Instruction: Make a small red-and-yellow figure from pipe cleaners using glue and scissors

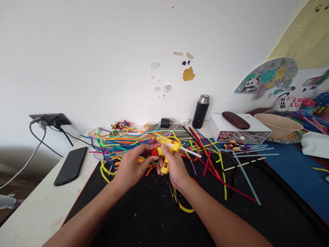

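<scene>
My right hand [173,166] grips a yellow hot glue gun [167,145] with a red switch on its handle. A white glue stick [191,152] sticks out of the gun's back end, toward the right. Between the fingers of my left hand [133,164] is a small red and yellow pipe-cleaner piece [156,151], close against the gun's front end. Whether the nozzle touches it I cannot tell. Behind both hands spreads a tangle of colourful pipe cleaners [133,140].
A phone [70,166] lies at the left. Along the back stand a black thermos [201,111] and a white box [214,128] with a brown case [235,120] on it. Loose glue sticks [248,180] lie on the right, near a beige bowl [277,124]. Cables run from a wall socket [51,118].
</scene>
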{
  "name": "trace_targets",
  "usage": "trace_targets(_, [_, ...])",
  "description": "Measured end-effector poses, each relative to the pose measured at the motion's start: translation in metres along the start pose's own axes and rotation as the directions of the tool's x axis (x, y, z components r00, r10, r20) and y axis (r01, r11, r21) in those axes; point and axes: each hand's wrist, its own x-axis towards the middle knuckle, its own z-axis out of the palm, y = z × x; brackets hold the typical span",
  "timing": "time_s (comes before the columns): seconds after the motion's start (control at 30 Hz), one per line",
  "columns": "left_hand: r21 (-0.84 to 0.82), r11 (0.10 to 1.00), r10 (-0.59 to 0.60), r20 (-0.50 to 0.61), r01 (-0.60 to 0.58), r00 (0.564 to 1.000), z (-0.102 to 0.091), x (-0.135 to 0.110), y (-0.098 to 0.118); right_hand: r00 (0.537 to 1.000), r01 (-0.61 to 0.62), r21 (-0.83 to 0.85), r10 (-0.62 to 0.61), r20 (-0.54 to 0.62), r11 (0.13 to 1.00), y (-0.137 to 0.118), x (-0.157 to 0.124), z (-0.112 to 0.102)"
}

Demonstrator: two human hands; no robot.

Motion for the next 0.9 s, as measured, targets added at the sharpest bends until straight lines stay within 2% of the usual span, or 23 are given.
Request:
trace_targets(0.2, [-0.006,1.000,-0.004,-0.003,0.004,1.000,0.0007,0.0004,0.0024,1.000,0.001,0.000,-0.001,-0.007,1.000,-0.0007,-0.0001,0.0001])
trace_targets(0.5, [-0.048,0.996,-0.078,0.043,0.080,0.996,-0.0012,0.0033,0.0055,1.000,-0.006,-0.015,0.006,-0.011,1.000,-0.0005,0.0001,-0.0003])
trace_targets(0.9, [-0.007,0.999,-0.036,0.027,0.036,0.999,-0.0014,0.0018,0.0083,1.000,-0.003,-0.010,0.003,-0.008,1.000,0.0011,0.0000,0.0002])
